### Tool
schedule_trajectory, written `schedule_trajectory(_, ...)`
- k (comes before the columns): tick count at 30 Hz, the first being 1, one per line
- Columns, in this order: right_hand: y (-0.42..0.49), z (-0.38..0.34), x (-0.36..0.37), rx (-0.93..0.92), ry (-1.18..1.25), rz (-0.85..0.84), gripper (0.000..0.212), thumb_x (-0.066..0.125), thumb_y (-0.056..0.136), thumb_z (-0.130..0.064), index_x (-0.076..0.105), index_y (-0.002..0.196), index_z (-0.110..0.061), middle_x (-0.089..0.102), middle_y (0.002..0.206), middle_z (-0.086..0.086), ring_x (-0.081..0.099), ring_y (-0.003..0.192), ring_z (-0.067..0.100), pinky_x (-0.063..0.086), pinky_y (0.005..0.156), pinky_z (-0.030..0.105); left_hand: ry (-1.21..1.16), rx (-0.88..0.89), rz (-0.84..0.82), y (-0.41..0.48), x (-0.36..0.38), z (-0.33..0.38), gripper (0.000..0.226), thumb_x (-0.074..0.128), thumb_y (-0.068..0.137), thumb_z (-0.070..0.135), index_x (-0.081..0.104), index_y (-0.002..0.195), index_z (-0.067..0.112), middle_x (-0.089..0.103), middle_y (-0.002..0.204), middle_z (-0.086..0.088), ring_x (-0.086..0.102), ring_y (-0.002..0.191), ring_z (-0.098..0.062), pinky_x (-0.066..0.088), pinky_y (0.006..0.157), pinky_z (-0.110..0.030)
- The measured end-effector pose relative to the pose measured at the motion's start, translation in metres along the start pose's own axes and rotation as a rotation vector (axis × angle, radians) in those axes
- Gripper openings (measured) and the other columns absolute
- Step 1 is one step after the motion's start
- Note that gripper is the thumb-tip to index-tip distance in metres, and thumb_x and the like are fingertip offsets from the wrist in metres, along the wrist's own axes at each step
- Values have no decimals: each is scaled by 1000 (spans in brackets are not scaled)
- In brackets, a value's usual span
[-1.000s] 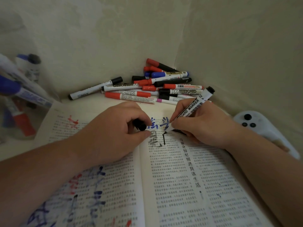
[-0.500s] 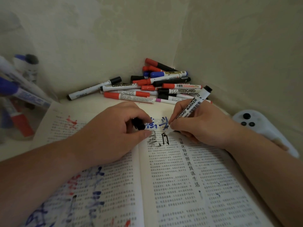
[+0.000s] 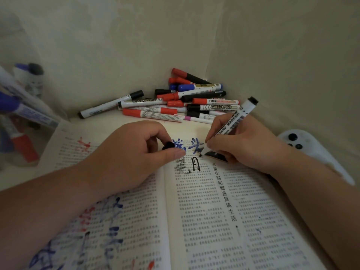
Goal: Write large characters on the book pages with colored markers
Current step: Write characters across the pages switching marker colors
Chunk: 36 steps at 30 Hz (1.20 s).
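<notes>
Your right hand [image 3: 251, 145] fingers pinch one black marker [image 3: 233, 121], tip on the one open book [image 3: 214, 211], right page top, beside two black characters. Your left hand [image 3: 134, 152] fingers pinch one black cap [image 3: 168, 145] near the gutter. Marker pile [image 3: 185, 102] behind: a dozen-plus, overlapping, exact count unclear.

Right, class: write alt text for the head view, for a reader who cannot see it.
A person's right hand holds a black whiteboard marker, tip at the right page of an open book, beside black and blue characters. The left hand rests on the left page, pinching a black cap. Red, blue and black markers lie heaped in the corner behind.
</notes>
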State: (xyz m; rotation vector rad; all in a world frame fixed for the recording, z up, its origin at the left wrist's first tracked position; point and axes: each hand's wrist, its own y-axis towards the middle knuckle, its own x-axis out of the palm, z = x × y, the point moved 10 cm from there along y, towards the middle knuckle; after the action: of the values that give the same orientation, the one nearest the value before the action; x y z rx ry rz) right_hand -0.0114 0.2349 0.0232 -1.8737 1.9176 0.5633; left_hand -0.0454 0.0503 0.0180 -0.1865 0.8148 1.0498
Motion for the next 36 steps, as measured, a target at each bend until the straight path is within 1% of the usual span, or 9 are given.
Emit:
schedule_trajectory(3, 1, 5, 5, 28, -39, -31, 10, 70, 85, -6, 69, 75, -8, 57, 53, 0, 49, 51, 14, 42, 60, 37, 22, 55, -3, 1, -1, 6, 44, 58, 64, 74, 70, 81, 35, 63, 75, 8, 57, 69, -9, 43, 58, -21)
schedule_trajectory(7, -1, 4, 7, 36, 31, -68, 11, 71, 85, -1, 69, 74, -5, 57, 56, 8, 48, 53, 21, 40, 57, 37, 37, 102, -32, 1, 2, 13, 36, 57, 72, 68, 71, 85, 38, 62, 86, 20, 57, 78, -2, 38, 65, -9)
schedule_trajectory(12, 1, 3, 2, 31, -61, -24, 13, 69, 83, -4, 65, 71, -5, 55, 54, 5, 48, 52, 17, 41, 59, 37, 53, 115, -37, 1, 4, 13, 35, 54, 72, 70, 69, 84, 41, 62, 86, 23, 57, 78, -1, 38, 64, -9)
schedule_trajectory(15, 2, 5, -4, 41, -45, 21, 14, 68, 81, -6, 61, 69, -6, 50, 52, 6, 44, 48, 19, 40, 55, 37, 60, 112, -33, 1, 4, 13, 35, 55, 72, 69, 70, 86, 40, 62, 86, 24, 56, 77, 0, 37, 63, -9)
schedule_trajectory(18, 0, 2, 4, 14, 101, -56, 10, 69, 80, -4, 62, 73, 1, 51, 51, 7, 43, 47, 19, 38, 49, 32, 42, 96, -27, 2, 4, 12, 32, 58, 72, 66, 69, 86, 40, 61, 83, 28, 56, 74, 3, 38, 62, -8)
schedule_trajectory(22, 0, 1, 9, -12, 31, -87, 13, 71, 83, 0, 67, 72, -5, 56, 54, 7, 48, 52, 23, 41, 57, 39, 38, 78, -21, 1, 4, 12, 14, 72, 77, 52, 66, 85, 43, 59, 79, 36, 56, 72, 8, 38, 63, -5)
schedule_trajectory(27, -1, 3, 11, 13, 6, -134, 10, 73, 79, -5, 67, 72, -7, 55, 55, 8, 48, 51, 21, 41, 57, 36, 27, 80, -33, 0, 5, 11, 18, 79, 75, 44, 64, 85, 43, 58, 72, 35, 53, 62, 0, 41, 60, -9)
schedule_trajectory(32, 2, 4, 4, 16, -85, -64, 12, 68, 81, -3, 61, 71, -1, 52, 52, 5, 44, 46, 13, 37, 52, 29, 32, 85, -21, 0, 5, 10, 17, 79, 74, 45, 66, 84, 42, 58, 71, 34, 53, 62, -1, 40, 60, -9)
schedule_trajectory(36, 3, 7, -3, 21, 47, -21, 13, 66, 82, 0, 58, 73, 3, 47, 49, 5, 41, 44, 18, 37, 48, 30, 58, 105, -28, -1, 5, 11, 15, 75, 75, 49, 68, 84, 40, 58, 73, 33, 54, 64, -2, 40, 60, -10)
